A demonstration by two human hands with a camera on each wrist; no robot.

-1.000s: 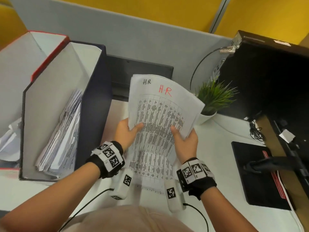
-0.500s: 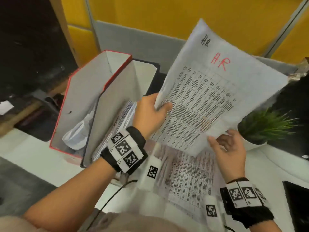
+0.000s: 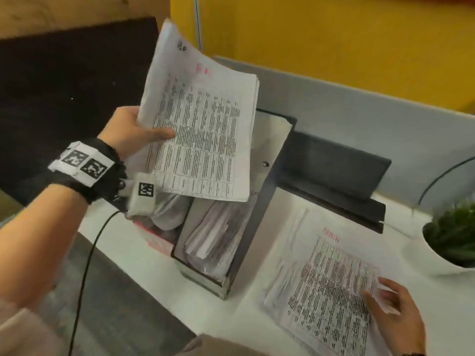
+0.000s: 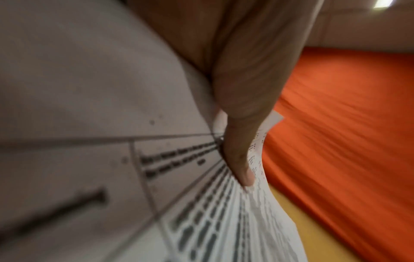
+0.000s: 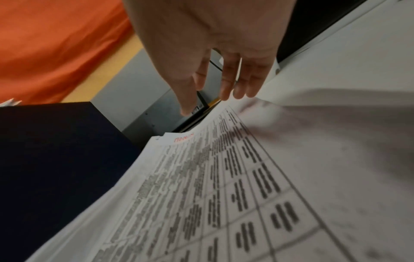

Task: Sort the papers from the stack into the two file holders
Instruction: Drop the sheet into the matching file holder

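White desk with two file holders, a paper stack, a potted plant.

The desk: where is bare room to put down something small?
Bare white desk lies in front of the dark file holder, left of the paper stack. The right side is crowded: the stack, the right hand on it, and the potted plant beside it.

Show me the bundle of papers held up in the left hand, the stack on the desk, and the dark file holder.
held papers (image 3: 203, 140), head view, middle of the printed table.
desk stack (image 3: 326, 276), head view, top sheet's printed area.
dark file holder (image 3: 259, 217), head view, its right wall.
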